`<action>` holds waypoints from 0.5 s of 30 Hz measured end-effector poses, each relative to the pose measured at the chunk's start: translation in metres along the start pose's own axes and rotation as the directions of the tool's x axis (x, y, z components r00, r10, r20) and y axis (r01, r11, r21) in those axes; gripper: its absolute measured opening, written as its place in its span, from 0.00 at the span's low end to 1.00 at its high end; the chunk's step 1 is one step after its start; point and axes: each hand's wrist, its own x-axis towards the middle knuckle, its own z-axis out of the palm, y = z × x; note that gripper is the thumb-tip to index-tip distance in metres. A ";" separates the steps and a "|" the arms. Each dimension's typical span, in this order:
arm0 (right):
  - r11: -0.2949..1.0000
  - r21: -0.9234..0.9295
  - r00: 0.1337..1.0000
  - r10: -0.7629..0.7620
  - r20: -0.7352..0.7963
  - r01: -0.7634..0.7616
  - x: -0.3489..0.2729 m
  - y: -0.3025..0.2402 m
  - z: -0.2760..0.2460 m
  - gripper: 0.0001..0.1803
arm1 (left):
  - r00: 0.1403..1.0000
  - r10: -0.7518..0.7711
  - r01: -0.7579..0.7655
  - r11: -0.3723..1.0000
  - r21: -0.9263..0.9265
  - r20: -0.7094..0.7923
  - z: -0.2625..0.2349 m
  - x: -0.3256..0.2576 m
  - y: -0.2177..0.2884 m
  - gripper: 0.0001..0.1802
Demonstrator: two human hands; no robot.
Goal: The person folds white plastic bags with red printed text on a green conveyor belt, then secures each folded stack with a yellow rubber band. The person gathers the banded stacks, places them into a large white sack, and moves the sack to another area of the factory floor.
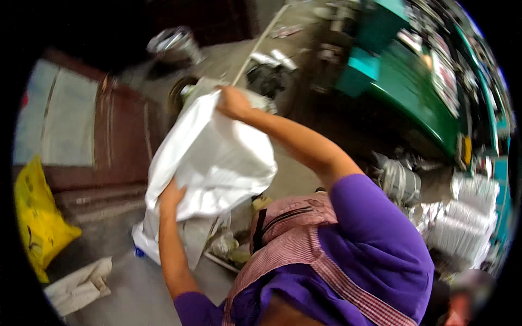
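Observation:
A large white sack [217, 163] hangs in front of me with its mouth spread wide. My right hand [234, 103] is closed around the far edge of its rim. Lower and to the left, my left hand [172, 196] is closed on the near left edge, its fingers partly hidden by the folds. The inside of the sack shows bright white, and I see nothing in it. Below my left forearm, more pale sheeting [190, 239] hangs down close to the floor.
A yellow bag [41, 217] stands at the far left, near a pale cloth or sack [81, 285] on the floor. A green machine [408, 92] is at the upper right. Stacked white bundles [462, 223] are at the right, and another person [470, 299] shows at the lower right.

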 end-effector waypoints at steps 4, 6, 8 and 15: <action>0.738 -0.106 0.745 -0.665 0.059 0.667 -0.035 -0.020 0.052 0.15 | 0.978 0.089 -0.106 0.991 0.081 0.189 0.007 0.058 0.008 0.45; 0.827 -0.030 0.750 -0.494 0.440 0.562 -0.068 -0.022 0.087 0.10 | 0.941 0.268 -0.228 0.953 -0.201 0.204 0.013 0.083 0.010 0.46; 0.836 -0.286 0.737 -0.192 0.648 0.469 -0.053 -0.001 0.139 0.11 | 0.854 0.317 -0.270 0.948 -0.171 0.412 0.010 0.107 0.019 0.47; 0.813 -0.564 0.544 0.412 0.731 0.141 -0.089 0.163 0.192 0.22 | 0.970 0.097 0.030 0.864 -0.503 0.225 0.047 0.201 -0.112 0.31</action>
